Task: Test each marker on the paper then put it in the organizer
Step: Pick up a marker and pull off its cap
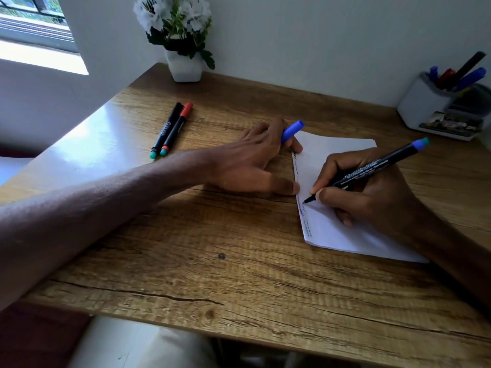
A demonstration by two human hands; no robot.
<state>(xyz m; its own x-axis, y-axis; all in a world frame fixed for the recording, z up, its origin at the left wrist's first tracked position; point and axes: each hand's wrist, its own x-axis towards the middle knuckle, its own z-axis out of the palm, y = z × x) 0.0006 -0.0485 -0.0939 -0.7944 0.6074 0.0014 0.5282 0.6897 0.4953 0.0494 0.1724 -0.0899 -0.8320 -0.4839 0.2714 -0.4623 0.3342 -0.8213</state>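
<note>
The right hand (372, 197) pinches an uncapped blue marker (372, 172) between thumb and fingers, its tip touching the left edge of the paper (334, 235), where short test strokes run down the margin. The left hand (252, 160) curls round a blue cap (292, 131) while its thumb presses the paper's edge flat. Well to the left, a black marker (168, 127) and a red marker (177, 128) lie capped, side by side and touching, on the wooden table (186, 261). The white organizer (422, 107) stands at the far right (several markers already in it). A flower pot (184, 66) sits against the wall.
</note>
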